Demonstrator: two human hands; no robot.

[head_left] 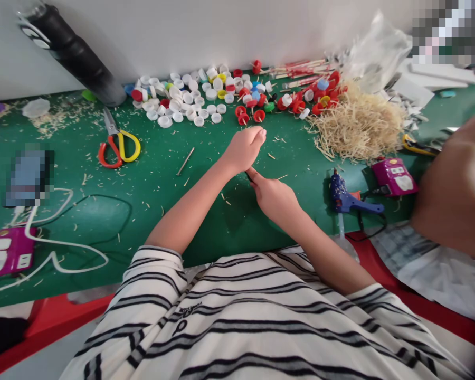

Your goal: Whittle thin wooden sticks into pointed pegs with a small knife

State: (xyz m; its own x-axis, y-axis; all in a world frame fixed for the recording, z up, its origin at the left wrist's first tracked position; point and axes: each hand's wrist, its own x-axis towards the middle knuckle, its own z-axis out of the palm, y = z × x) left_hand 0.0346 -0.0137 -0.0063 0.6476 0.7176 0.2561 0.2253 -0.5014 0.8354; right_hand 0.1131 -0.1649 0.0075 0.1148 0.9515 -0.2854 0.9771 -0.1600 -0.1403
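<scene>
The fingers of the left hand (245,148) are curled shut. The right hand (273,196) pinches a small dark bit (248,177) right against it, over the green table (162,174). Bottle caps (190,100) lie farther back, a blue glue gun (346,198) to the right

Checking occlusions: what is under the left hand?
Under the left hand: green table cover, scattered wood slivers, and the right hand reaching up to its wrist. Anything inside its curled fingers is hidden.

No legible text anywhere, small dark print on striped shirt (190,311) too blurred to read
</scene>
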